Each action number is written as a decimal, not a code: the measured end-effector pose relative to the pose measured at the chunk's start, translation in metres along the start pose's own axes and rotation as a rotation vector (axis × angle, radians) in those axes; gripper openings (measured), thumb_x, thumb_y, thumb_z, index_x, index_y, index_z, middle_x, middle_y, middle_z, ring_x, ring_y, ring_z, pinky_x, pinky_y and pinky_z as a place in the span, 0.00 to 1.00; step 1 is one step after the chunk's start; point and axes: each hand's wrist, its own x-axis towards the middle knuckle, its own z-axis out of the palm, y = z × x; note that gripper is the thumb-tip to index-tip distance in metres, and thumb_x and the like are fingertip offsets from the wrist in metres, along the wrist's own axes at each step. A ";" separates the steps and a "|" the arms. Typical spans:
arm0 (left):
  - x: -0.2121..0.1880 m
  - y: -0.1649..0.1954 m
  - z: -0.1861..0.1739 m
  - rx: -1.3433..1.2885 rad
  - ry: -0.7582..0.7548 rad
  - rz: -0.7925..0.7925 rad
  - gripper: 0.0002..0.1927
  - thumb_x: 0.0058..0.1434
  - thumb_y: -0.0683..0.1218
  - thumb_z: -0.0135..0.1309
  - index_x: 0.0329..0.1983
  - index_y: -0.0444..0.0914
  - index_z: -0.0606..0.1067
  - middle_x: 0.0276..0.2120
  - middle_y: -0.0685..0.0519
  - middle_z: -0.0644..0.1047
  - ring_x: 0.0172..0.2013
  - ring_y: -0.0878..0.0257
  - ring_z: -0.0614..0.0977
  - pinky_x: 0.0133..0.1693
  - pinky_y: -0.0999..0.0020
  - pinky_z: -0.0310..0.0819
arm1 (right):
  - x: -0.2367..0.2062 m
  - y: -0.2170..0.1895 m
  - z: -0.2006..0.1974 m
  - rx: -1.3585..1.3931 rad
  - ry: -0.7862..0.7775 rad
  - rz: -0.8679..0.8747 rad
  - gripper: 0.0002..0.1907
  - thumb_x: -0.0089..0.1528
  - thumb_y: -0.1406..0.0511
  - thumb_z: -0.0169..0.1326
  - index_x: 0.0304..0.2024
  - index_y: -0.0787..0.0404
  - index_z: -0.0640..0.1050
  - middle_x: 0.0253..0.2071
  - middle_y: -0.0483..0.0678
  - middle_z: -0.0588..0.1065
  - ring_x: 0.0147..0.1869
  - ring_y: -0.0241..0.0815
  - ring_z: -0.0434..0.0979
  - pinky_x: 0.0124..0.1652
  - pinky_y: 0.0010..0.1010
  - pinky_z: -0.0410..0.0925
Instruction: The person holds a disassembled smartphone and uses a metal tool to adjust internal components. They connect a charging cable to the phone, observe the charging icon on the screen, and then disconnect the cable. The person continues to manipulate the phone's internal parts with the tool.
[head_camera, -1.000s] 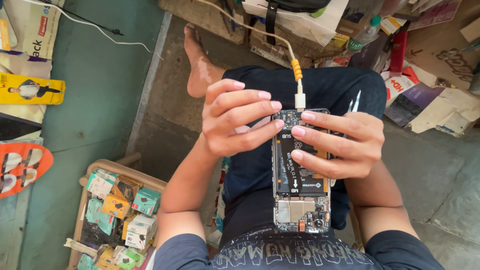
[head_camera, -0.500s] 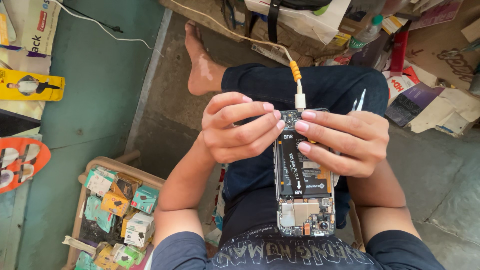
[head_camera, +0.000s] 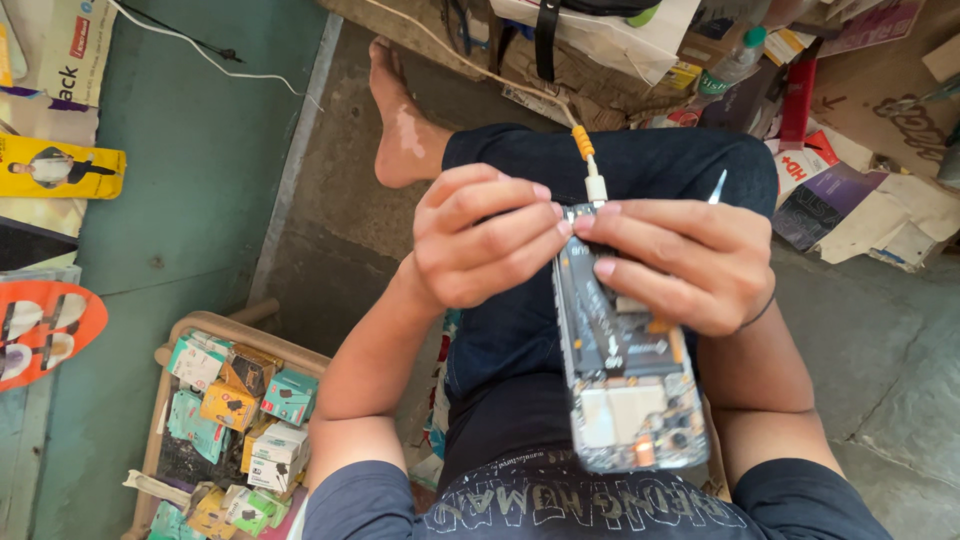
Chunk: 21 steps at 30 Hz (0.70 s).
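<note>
The right hand (head_camera: 690, 265) cradles the opened phone (head_camera: 625, 360) above the lap, fingers closed round it. The left hand (head_camera: 480, 240) pinches at its top edge beside the plugged cable (head_camera: 590, 170), seemingly working there; any further move needs steadiness.

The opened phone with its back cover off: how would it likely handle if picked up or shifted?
The opened phone probably stays stiff, a flat rigid slab. Its bare boards look fragile, so edge grips by the left hand and right hand seem wise. The plugged white cable is floppy and may tug it.
</note>
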 end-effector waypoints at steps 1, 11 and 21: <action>-0.001 -0.001 0.003 -0.006 0.007 -0.009 0.10 0.59 0.39 0.65 0.43 0.37 0.81 0.44 0.54 0.80 0.48 0.58 0.81 0.47 0.64 0.76 | -0.001 0.003 0.003 0.021 0.010 0.020 0.12 0.63 0.72 0.64 0.46 0.64 0.74 0.47 0.57 0.81 0.49 0.52 0.84 0.46 0.35 0.77; -0.020 -0.009 0.032 -0.380 -0.040 -0.733 0.13 0.56 0.37 0.70 0.39 0.37 0.76 0.39 0.53 0.78 0.44 0.57 0.80 0.48 0.66 0.74 | -0.056 0.030 0.064 0.713 0.284 0.898 0.12 0.66 0.73 0.63 0.51 0.66 0.76 0.46 0.50 0.80 0.50 0.36 0.81 0.51 0.27 0.75; -0.035 -0.030 0.040 -0.582 -0.118 -1.028 0.12 0.58 0.39 0.67 0.38 0.34 0.75 0.37 0.56 0.77 0.41 0.65 0.79 0.46 0.71 0.74 | -0.082 0.061 0.097 0.946 0.310 0.979 0.12 0.68 0.68 0.64 0.50 0.65 0.76 0.45 0.43 0.78 0.48 0.31 0.76 0.48 0.24 0.70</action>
